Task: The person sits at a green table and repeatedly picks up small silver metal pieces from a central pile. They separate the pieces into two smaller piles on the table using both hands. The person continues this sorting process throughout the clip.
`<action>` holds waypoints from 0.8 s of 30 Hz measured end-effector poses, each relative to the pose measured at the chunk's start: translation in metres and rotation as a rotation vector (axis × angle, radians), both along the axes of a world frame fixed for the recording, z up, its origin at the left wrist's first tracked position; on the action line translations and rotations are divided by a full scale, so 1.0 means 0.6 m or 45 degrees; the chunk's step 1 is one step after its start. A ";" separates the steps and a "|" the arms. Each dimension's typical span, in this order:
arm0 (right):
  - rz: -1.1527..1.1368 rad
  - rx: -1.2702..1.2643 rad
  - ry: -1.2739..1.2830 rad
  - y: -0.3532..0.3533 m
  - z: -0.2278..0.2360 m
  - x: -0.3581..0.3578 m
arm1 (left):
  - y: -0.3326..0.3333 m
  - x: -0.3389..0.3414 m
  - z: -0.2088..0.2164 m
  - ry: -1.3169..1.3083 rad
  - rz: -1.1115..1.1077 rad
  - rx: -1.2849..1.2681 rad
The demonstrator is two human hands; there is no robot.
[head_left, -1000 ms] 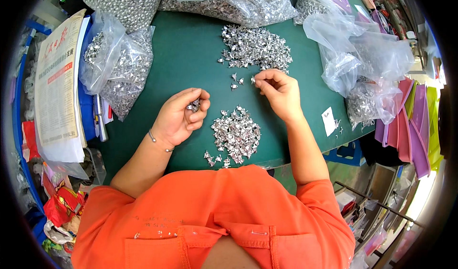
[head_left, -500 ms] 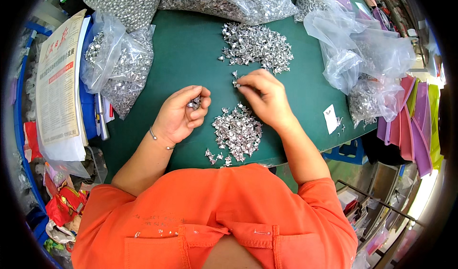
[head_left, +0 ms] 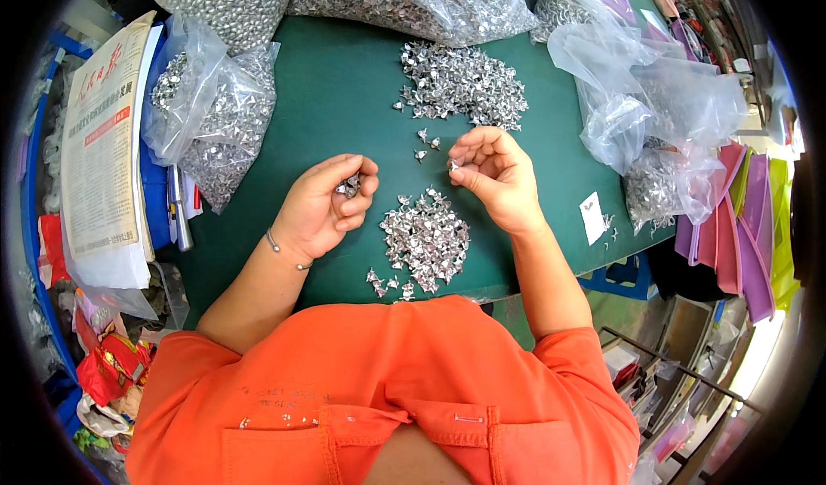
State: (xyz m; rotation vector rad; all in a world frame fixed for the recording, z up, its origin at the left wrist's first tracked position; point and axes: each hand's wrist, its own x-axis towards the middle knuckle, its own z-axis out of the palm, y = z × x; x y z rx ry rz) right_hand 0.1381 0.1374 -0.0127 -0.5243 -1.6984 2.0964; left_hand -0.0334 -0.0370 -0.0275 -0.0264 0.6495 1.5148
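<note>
My left hand [head_left: 331, 205] is closed round a few small silver metal pieces [head_left: 348, 185] that show between thumb and fingers. Thumb and fingertips of my right hand [head_left: 497, 179] pinch one small silver metal piece [head_left: 453, 166]. Left of that hand, a few loose pieces [head_left: 421, 154] lie on the green tabletop [head_left: 335, 80]. Between my forearms sits a near pile of the shiny pronged pieces [head_left: 425, 237], with several strays at its lower left. A larger far pile [head_left: 465, 85] of similar pieces lies beyond my right hand.
Clear bags of metal parts stand at the back [head_left: 413, 12], at the left [head_left: 224, 123] and at the right [head_left: 671, 184]. A newspaper stack [head_left: 103, 141] lies along the left edge. A small white card [head_left: 592, 218] is near the right edge, beside hanging coloured strips [head_left: 748, 227].
My right hand has drawn back from the loose pieces, rightward and slightly nearer, with a small metal piece in its fingertips. My left hand has hardly moved.
</note>
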 end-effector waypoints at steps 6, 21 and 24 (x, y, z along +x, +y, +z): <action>0.148 -0.197 0.009 -0.001 0.027 0.007 | 0.000 -0.001 -0.002 -0.011 -0.008 0.022; 0.157 0.561 -0.453 -0.009 0.020 -0.022 | 0.001 0.001 0.001 0.015 -0.002 -0.026; 0.580 0.537 -0.268 0.011 0.046 -0.011 | -0.002 0.000 0.002 0.019 0.009 -0.028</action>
